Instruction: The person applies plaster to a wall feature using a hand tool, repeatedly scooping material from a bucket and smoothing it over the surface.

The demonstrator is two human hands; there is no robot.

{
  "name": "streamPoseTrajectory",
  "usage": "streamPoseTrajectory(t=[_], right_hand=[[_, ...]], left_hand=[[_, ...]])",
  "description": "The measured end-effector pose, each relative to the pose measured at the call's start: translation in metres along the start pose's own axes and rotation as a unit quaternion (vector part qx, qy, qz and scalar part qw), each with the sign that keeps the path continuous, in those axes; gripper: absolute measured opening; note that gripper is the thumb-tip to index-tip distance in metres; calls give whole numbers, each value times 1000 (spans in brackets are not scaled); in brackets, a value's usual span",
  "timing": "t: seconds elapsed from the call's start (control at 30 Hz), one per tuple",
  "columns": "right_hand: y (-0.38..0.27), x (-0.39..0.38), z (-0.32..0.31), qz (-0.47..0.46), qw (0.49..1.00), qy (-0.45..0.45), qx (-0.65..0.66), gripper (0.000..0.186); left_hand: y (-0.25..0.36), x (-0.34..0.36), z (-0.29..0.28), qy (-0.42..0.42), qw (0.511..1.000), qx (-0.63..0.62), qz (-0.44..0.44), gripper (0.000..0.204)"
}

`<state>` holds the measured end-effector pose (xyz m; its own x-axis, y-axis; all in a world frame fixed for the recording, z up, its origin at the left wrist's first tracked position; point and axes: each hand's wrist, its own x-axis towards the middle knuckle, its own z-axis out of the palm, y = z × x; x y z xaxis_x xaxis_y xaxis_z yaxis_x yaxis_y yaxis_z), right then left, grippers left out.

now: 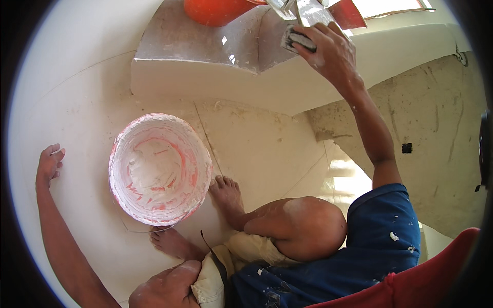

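My right hand (328, 54) reaches over a grey ledge (192, 43) at the upper middle. Its fingers close round a small dark block smeared with white (299, 40); its exact kind is not clear. Shiny metal pieces (285, 7) show just beyond that hand, cut off by the upper edge. At the far left my left hand (50, 163) hangs by the pale wall, empty, its fingers loosely bent and apart. Between my arms stands a round bucket (197, 169), caked with white paste and streaked red inside. White paste (154, 167) lies in it.
An orange-red tub (215, 11) stands on the ledge, with a red flat-sided piece (347, 14) farther right. My bare feet (228, 200) are close to the bucket on the pale floor. A grey, stained surface (431, 113) lies at right, with a small black square (406, 148).
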<state>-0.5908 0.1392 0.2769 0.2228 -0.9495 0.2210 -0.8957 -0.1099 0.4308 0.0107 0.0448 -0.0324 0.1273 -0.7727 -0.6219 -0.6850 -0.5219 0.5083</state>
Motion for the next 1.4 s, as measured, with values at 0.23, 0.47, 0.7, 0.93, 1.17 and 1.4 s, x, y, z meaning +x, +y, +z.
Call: streamPoseTrajectory(t=[0.23,0.47,0.7,0.93,1.17,1.4], right_hand=[[9,-40,73,-115,992,-5,-43,26],[7,-43,78,-103,990,53,-81,32],[33,-44,17,-42,987,135,-71,34],[6,-53,101,-146,987,36,-48,33],[35,-52,16,-27,975,212,-58,32],[-32,-93,103,301,814,113,485,37]], left_hand=[[1,5,5,-20,1000,19,2,64],[8,-1,6,-14,1000,-5,5,63],[-7,11,8,-23,1000,15,-7,64],[7,8,7,-15,1000,5,10,64],[-11,1,2,-13,999,-32,-22,61],[-5,-6,6,-11,999,-30,-28,59]])
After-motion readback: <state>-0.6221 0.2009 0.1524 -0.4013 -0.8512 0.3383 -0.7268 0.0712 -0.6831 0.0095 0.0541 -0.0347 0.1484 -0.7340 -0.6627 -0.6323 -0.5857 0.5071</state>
